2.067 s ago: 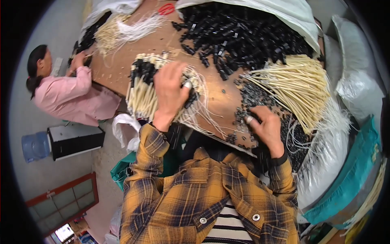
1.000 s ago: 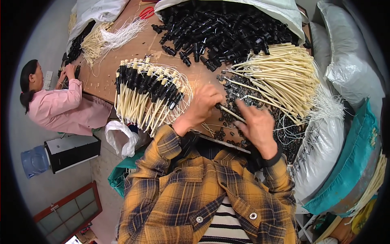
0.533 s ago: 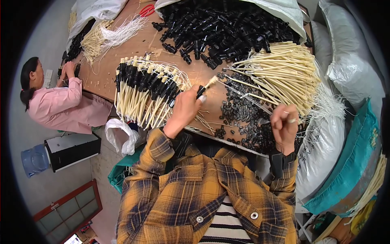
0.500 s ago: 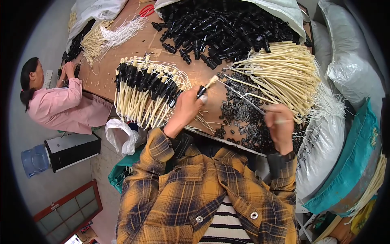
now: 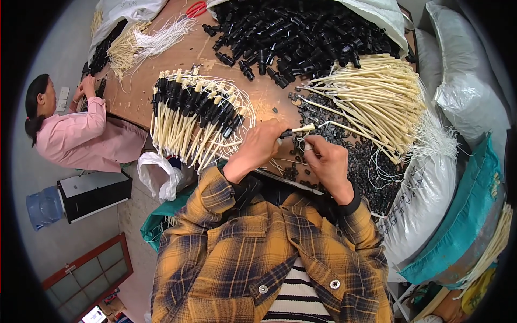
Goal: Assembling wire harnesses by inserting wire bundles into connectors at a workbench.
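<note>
A small assembly workshop: black plastic parts [image 5: 301, 40] heap a brown worktop [image 5: 137, 105] at top centre, cream sticks [image 5: 377, 102] piled alongside, stuffed sacks [image 5: 466, 70] crowding the right, a co-worker [image 5: 75, 132] in pink at left.

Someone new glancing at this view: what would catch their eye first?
Probably the big heap of black plastic fittings at the table's far side, spilling from a white sack. Next come the cream tubes fanned out at the right and the bundle of tubes with black fittings at the left. Between them, the left hand grips a cream-tipped black piece, the right hand close beside it.
</note>
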Available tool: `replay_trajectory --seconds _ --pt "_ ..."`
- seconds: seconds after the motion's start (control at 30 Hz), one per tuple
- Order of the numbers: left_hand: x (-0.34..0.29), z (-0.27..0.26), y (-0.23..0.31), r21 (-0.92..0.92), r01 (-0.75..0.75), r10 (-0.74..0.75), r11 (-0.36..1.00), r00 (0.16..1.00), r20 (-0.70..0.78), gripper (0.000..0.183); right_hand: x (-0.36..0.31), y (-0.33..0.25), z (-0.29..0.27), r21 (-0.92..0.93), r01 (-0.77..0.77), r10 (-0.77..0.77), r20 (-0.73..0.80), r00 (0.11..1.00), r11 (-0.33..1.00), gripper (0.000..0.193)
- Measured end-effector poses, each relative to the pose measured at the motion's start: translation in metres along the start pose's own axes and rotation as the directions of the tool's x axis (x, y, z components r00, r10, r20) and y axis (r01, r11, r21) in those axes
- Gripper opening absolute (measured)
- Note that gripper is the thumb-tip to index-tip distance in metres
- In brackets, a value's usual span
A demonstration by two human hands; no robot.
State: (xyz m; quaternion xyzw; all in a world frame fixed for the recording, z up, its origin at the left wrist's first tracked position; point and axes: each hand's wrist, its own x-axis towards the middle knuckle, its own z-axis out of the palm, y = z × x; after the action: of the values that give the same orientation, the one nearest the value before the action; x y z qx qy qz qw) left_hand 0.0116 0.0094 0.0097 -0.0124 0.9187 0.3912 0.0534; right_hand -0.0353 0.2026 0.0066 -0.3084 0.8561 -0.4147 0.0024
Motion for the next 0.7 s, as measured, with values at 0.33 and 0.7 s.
replay_trajectory --seconds 0.33,0.7 --pt "0.0015 0.0061 0.0037 0.045 -0.144 0.141 0.989 0.988 0.068 0.042 -0.0004 0.0045 0.0077 0.024 -0.005 0.004 0.039 0.999 1.000 0.011" --pt "0.0042 0.0028 0.0101 -0.224 -0.295 0.250 0.929 0.946 -0.207 0.034 -0.0030 -0.0012 0.0025 0.046 0.081 -0.088 0.162 0.983 0.996 0.007"
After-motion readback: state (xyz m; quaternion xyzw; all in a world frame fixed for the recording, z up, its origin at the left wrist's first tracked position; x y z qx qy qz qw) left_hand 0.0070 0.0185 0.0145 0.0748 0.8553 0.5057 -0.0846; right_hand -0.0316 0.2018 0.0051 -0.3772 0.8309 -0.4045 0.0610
